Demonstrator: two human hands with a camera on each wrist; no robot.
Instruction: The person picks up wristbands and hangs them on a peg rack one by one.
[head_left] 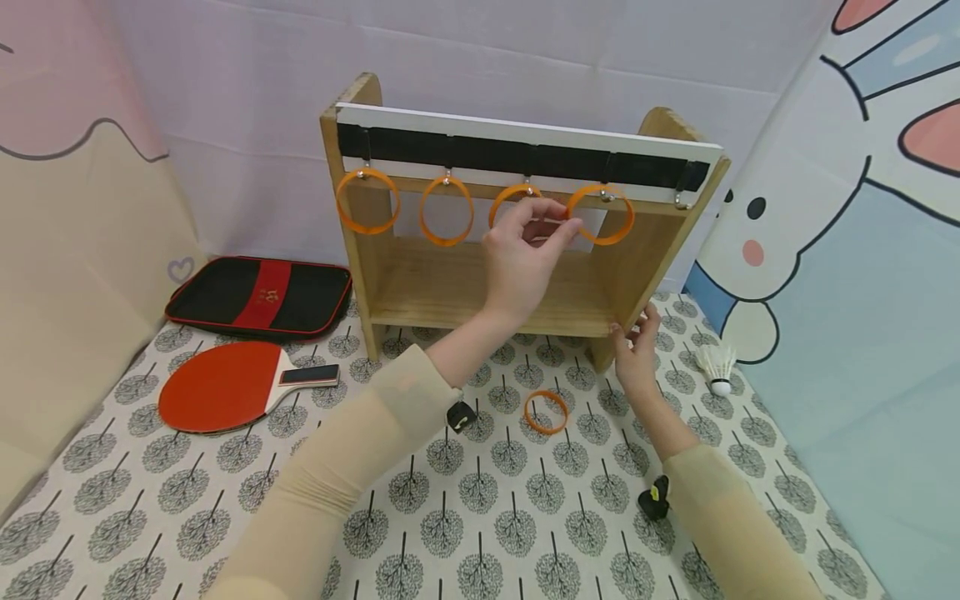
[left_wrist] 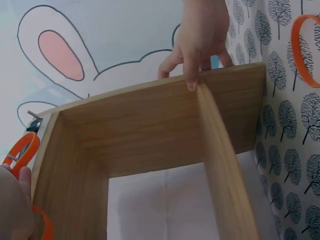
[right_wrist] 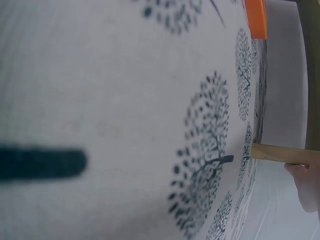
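Observation:
My left hand [head_left: 523, 254] pinches an orange ring [head_left: 628, 225] by its left edge, at the fourth hook of a wooden rack [head_left: 495, 321]. In the left wrist view, part of a hook shows within that ring [left_wrist: 31, 150]. Three more orange rings hang from the hooks to the left; my left hand partly hides the third. My right hand [head_left: 637, 354] grips the rack's right side panel low down, thumb at the front edge. The rightmost hook [head_left: 681, 201] bears no ring. Another orange ring [head_left: 546, 412] lies on the cloth in front of the rack.
A red table tennis paddle [head_left: 217, 387] lies at the left, before a black and red case [head_left: 258, 296]. To the right of the rack is a shuttlecock [head_left: 718, 371]. Tree-patterned cloth [head_left: 480, 517] covers the table, and printed curtains [head_left: 862, 333] stand around it.

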